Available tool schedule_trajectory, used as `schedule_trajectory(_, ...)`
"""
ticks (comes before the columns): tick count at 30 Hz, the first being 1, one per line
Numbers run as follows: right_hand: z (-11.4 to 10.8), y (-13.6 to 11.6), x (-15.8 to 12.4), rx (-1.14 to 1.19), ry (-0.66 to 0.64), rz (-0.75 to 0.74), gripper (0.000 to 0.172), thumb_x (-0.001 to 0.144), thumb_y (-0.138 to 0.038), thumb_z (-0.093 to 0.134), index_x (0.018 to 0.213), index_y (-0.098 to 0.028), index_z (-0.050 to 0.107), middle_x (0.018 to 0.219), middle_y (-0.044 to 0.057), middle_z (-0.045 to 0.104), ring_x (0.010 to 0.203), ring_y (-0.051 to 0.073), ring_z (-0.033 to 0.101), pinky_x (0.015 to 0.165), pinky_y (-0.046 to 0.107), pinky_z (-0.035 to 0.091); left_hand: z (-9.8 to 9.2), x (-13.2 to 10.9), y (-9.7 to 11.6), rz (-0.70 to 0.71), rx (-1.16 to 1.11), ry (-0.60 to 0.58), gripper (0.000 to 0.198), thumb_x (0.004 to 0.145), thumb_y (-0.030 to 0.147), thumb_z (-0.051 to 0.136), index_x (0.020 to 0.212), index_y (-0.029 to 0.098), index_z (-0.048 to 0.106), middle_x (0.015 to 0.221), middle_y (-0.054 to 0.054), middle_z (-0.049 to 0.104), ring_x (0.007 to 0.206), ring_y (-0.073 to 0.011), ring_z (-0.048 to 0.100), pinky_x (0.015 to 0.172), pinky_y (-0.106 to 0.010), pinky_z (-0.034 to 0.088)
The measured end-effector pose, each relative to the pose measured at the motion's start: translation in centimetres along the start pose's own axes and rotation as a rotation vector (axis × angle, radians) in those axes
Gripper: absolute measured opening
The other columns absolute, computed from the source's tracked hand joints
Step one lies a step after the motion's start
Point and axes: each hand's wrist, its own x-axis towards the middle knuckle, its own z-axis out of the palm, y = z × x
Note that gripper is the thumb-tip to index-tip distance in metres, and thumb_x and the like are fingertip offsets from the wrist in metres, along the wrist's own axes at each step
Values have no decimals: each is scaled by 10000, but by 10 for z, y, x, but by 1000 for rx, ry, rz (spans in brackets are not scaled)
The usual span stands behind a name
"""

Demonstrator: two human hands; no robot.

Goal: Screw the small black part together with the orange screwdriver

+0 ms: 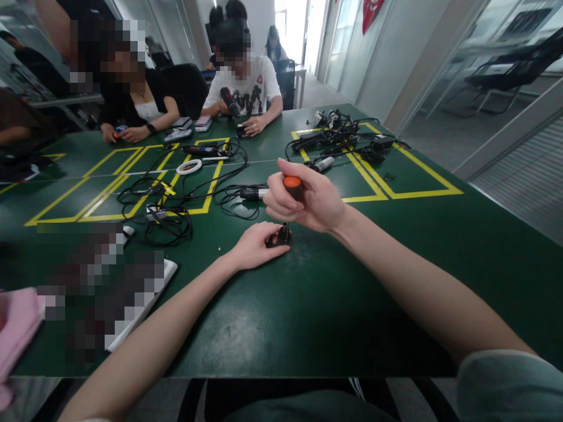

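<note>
My right hand is raised above the green table, its fingers wrapped round a dark handle with an orange end. Below the handle, my left hand rests on the table and holds a small black part between thumb and fingers. A short upright piece stands on that part, close under the right hand. Whatever extends from the far side of the handle is hidden by the right hand.
Tangled black cables lie at the left, more cables at the back right. A white tape roll and a silver-ended tool lie ahead. Two people sit across the table. Blurred-out flat items lie at the near left.
</note>
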Motion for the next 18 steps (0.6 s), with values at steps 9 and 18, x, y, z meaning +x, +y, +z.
schedule_trajectory(9,-7,3,0,-37,96,-119,340,1093,-368,548,795,-209,507,558,-99,443,395,44,231,387,132,240,0,-1,-1,3,8,-5,204,938,366,781,1005,178,740,810,7,634,741,-168,533,711,-289,410)
schedule_trajectory(18,-14,-1,-1,34,-70,-24,606,1148,-504,361,635,-194,457,462,-109,243,376,44,154,379,139,231,0,-1,-2,0,4,-7,207,932,363,782,1019,179,745,808,5,635,740,-173,535,710,-296,410)
